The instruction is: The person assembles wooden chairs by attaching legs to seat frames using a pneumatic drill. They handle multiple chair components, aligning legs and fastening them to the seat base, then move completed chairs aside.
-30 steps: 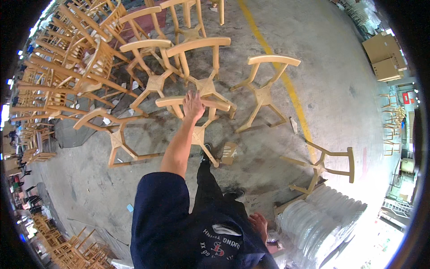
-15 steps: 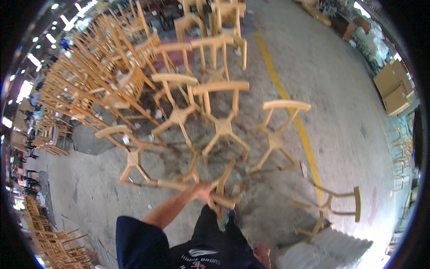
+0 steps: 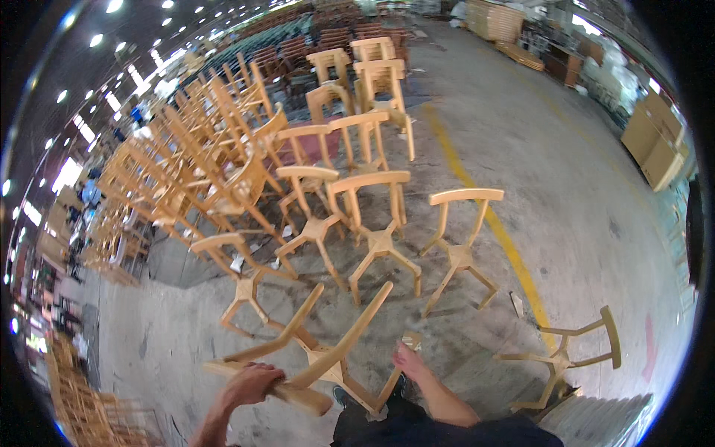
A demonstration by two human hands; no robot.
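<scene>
A light wooden chair frame (image 3: 333,365), with no seat on it, is tilted in front of my body. My left hand (image 3: 255,383) is closed round its curved back rail, at the lower left. My right hand (image 3: 407,360) is closed at the end of one of its legs, on the right. A small tan and whitish patch (image 3: 412,340) shows just above my right fingers; whether it is the leg's end or a separate piece I cannot tell. My shoes show partly beneath the frame.
Seatless chair frames stand ahead, among them one at the centre (image 3: 381,242) and one to the right (image 3: 459,257). Another frame (image 3: 560,359) stands at the lower right beside wrapped whitish material (image 3: 599,421). Stacked chairs (image 3: 201,160) fill the left. A yellow floor line (image 3: 514,257) runs along the right.
The chair frame has been raised and turned in front of me. My left hand has moved left and down with it. My right hand has come up from my side to its leg.
</scene>
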